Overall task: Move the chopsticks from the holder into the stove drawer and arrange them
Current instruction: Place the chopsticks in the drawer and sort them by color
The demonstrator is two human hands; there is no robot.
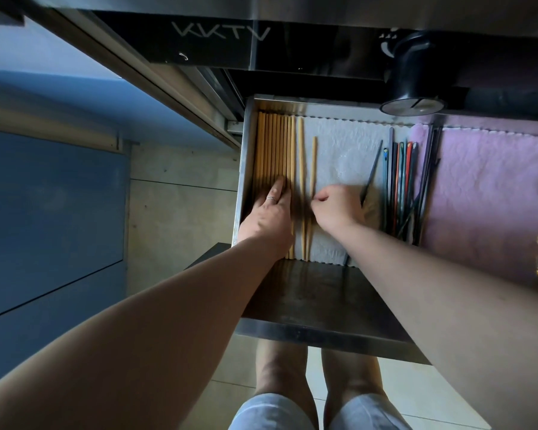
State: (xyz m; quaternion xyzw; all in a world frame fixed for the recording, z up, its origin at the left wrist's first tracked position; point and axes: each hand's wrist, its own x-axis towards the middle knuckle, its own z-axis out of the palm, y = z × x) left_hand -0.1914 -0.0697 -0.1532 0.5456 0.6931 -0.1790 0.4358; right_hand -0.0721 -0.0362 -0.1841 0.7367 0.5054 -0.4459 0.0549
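Observation:
The steel stove drawer [320,308] is pulled out below the stove front. A tight row of several wooden chopsticks [274,144] lies along its left wall on a white paper towel [342,150]. My left hand [269,214] lies flat on that row with straight fingers. Two more wooden chopsticks [306,162] lie just right of the row, slightly apart. My right hand [337,209] has curled fingers and pinches the shorter-looking one near its lower half. Several dark and coloured chopsticks [401,181] lie further right.
A pink cloth [485,193] lines the drawer's right part. A black stove knob [412,79] juts out above the drawer's back right. Blue cabinet fronts [50,212] stand to the left. My legs and the tiled floor show below the drawer front.

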